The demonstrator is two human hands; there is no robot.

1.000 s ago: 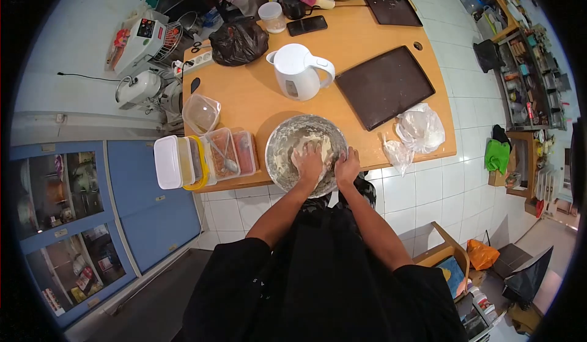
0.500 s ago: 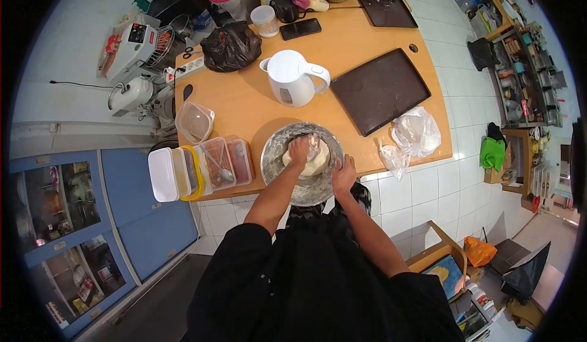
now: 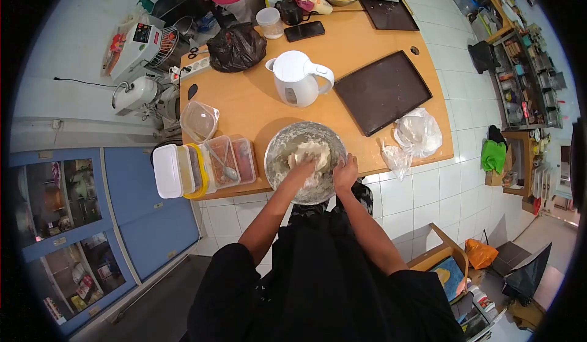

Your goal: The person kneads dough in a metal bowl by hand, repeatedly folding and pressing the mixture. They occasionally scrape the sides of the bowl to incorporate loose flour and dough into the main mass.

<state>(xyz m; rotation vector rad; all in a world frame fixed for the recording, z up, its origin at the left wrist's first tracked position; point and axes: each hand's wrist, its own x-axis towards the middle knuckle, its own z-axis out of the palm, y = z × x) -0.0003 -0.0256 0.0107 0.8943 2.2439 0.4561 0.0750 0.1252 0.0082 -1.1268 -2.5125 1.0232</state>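
A floury metal bowl (image 3: 282,143) sits at the front edge of the wooden table, with a lump of pale dough (image 3: 313,149) inside. My left hand (image 3: 302,172) reaches into the bowl and presses on the near side of the dough, its fingers partly hidden against it. Gripping the bowl's right rim is my right hand (image 3: 345,172), its fingers over the edge. Flour or dough coats the bowl's inner wall.
Behind the bowl stands a white electric kettle (image 3: 297,79). A dark baking tray (image 3: 384,91) and a clear plastic bag (image 3: 418,133) lie to the right. Lidded plastic containers (image 3: 168,171) line the left edge. A black bag (image 3: 237,47) sits farther back.
My left hand has drawn back toward me and lower in the bowl, and the dough has changed shape. My right hand stays on the rim.
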